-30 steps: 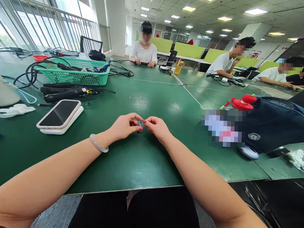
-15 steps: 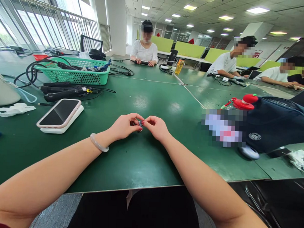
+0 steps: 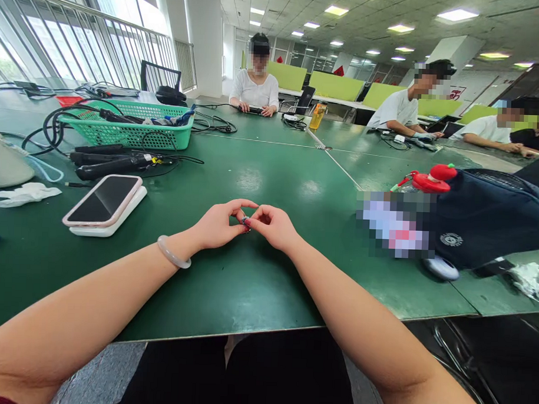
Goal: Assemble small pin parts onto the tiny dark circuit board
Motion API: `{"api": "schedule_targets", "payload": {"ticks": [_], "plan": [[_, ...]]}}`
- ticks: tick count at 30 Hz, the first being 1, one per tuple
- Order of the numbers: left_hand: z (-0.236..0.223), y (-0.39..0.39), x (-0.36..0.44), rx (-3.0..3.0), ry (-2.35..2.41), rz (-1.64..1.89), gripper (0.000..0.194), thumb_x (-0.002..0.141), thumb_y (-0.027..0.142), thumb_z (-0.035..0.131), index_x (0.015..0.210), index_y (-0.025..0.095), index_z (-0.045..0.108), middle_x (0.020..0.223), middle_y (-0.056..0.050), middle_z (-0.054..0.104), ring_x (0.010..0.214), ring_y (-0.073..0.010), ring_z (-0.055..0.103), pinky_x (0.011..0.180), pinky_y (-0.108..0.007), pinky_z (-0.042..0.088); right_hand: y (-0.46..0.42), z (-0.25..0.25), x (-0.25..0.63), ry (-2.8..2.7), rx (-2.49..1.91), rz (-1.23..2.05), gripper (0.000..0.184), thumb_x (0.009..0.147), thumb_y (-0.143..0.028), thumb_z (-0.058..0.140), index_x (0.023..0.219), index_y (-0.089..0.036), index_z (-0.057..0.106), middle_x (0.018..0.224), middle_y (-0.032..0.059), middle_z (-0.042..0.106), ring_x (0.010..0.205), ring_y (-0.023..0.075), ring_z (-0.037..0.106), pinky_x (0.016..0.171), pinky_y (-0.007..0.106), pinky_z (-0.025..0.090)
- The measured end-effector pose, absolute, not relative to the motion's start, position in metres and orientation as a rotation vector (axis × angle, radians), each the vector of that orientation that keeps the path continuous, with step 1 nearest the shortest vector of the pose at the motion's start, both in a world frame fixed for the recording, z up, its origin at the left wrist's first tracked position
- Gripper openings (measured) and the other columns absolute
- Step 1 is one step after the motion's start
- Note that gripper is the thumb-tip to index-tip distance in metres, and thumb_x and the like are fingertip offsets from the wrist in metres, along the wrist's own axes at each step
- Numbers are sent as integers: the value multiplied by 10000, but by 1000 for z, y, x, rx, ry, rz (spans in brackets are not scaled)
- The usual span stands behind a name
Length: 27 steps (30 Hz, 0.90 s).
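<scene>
My left hand [image 3: 220,225] and my right hand [image 3: 273,225] meet above the green table [image 3: 249,289], fingertips touching or nearly so. Between them is a small dark object with light markings [image 3: 245,221], mostly covered by the fingers, so its kind cannot be made out. The left thumb and fingers pinch it from the left, with the index finger stretched over toward the right hand. From the right, the other thumb and fingertips press on it. A pale bangle circles my left wrist.
Left of my arms lie a phone on a white case [image 3: 104,203], black tools with cables [image 3: 114,164] and a green basket [image 3: 130,135]. On the right are a dark blue bag [image 3: 494,221] and a mouse [image 3: 441,269]. Several people sit around the table.
My left index finger has straightened toward the right hand. The right fingertips have shifted slightly left and down over the small object, covering more of it.
</scene>
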<state>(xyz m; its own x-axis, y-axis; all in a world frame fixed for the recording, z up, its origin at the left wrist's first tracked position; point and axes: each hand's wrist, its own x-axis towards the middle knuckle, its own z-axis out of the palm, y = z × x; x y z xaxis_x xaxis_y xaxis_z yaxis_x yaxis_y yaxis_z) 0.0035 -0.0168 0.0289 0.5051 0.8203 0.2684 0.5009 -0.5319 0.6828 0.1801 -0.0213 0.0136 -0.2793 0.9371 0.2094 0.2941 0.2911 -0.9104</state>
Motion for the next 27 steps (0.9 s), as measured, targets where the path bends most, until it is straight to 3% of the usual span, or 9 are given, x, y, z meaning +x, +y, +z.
{"api": "schedule_targets", "payload": {"ticks": [4, 8, 12, 15, 27], "plan": [[30, -17, 4, 2244, 1039, 755, 465, 721, 236, 574, 1182, 233, 515, 715, 37, 587, 766, -154, 590, 823, -313, 442, -17, 9, 182, -1764, -1115, 1016, 271, 692, -418, 648, 622, -174, 554, 555, -51, 514, 529, 80, 403, 537, 217, 324], [29, -12, 2, 2183, 1103, 789, 431, 730, 259, 565, 1157, 230, 519, 712, 30, 591, 756, -154, 587, 803, -309, 448, -12, 5, 185, -1928, -1264, 798, 247, 786, -410, 563, 716, -188, 644, 643, -29, 584, 590, 95, 456, 587, 227, 339], [26, -4, -2, 2093, 1234, 831, 292, 719, 286, 558, 997, 206, 604, 724, 8, 583, 731, -154, 571, 766, -306, 454, -8, 2, 187, -2198, -1358, 508, 111, 790, -247, 583, 820, -223, 687, 778, -6, 600, 686, 104, 496, 647, 224, 361], [24, 0, -4, 2046, 1289, 833, 250, 690, 287, 573, 914, 194, 633, 715, 2, 589, 716, -153, 562, 757, -304, 452, -7, 0, 186, -2286, -1374, 406, 163, 805, -174, 551, 857, -240, 692, 835, 6, 582, 725, 104, 511, 671, 219, 373], [14, 5, -6, 2005, 1332, 789, 329, 687, 341, 578, 980, 206, 642, 711, 9, 611, 687, -148, 572, 702, -281, 451, -6, -1, 181, -2420, -1420, 207, 127, 860, -219, 505, 820, -218, 626, 887, 10, 592, 774, 119, 549, 652, 227, 367]]}}
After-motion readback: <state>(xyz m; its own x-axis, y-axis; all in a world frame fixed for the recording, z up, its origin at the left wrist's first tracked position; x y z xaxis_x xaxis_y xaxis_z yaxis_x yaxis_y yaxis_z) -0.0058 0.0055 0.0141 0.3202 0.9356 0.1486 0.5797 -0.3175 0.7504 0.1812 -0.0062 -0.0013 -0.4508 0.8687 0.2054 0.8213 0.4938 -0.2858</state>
